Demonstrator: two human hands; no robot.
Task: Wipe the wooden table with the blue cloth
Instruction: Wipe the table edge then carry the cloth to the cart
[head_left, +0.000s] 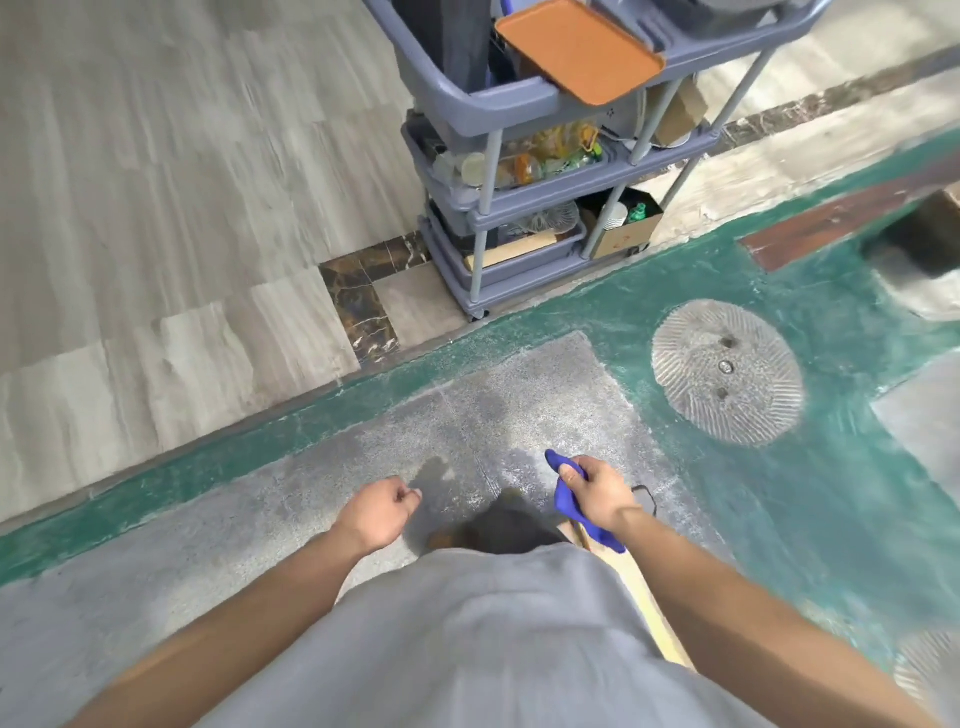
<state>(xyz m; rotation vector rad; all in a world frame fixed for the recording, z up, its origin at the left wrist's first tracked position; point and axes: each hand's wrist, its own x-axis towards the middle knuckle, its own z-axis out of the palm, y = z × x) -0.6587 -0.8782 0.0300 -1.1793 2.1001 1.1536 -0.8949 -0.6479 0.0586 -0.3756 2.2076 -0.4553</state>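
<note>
right hand (597, 491) grip closed round blue cloth (566, 501); left hand (382, 512) fisted, empty. no wooden table in view, only floor (156, 208), cart (519, 171). wiping not begun, judging so.

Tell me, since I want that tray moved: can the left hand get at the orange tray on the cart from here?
Probably not. The left hand is curled shut near the person's waist, and the orange tray sits atop the grey cart, well ahead across open floor. Nothing blocks the way; stepping closer should do it.
</note>
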